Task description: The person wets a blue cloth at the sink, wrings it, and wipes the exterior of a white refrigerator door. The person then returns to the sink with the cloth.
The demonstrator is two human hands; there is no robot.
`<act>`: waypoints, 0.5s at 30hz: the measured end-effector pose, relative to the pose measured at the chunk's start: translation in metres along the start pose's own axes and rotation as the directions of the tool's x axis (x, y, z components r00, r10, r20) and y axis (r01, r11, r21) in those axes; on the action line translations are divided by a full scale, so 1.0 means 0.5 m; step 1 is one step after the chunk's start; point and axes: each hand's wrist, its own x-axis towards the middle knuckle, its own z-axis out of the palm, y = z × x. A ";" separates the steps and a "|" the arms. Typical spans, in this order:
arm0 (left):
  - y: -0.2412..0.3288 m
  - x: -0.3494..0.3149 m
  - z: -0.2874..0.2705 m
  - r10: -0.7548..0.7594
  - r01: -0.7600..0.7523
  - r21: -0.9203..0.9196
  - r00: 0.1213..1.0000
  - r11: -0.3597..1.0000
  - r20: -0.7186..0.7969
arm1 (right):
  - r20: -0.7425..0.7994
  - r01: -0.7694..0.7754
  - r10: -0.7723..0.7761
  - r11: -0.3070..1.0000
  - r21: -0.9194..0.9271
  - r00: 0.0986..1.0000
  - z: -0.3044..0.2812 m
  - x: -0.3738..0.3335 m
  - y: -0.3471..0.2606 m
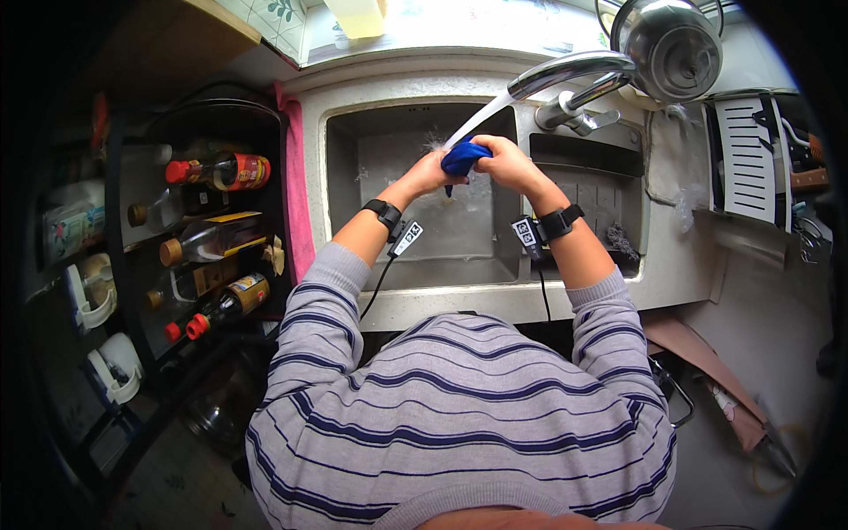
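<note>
Both my hands grip a bunched blue cloth (463, 160) over the large basin of the steel sink (371, 256). My left hand (429, 171) is closed on its left side, and my right hand (507, 165) is closed on its right side. Water (481, 117) pours from the chrome faucet (570, 75) and meets the cloth and my left hand. A short end of the cloth hangs below my hands. Some of my fingers are hidden behind the cloth.
To the left, a dark rack holds several sauce bottles (221, 172). A pink towel (298, 177) hangs by the sink. The smaller basin (583, 190) holds a wire scrubber (623, 239). A metal pot (669, 53) and a white slotted utensil holder (747, 159) stand at right.
</note>
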 end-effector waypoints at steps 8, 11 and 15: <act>0.012 -0.040 -0.041 -0.281 0.252 -0.595 0.959 0.763 0.046 | -0.274 -0.112 0.144 0.985 0.130 0.951 -0.038 -0.031 0.059; 0.017 -0.040 -0.053 -0.256 0.129 -0.931 0.966 0.342 0.040 | -0.262 -0.165 0.157 0.986 -0.006 0.952 -0.005 -0.030 0.088; 0.020 -0.006 -0.027 -0.276 -0.050 -0.999 0.960 -0.010 -0.046 | 0.077 -0.439 0.434 0.896 0.073 0.898 0.058 -0.014 0.095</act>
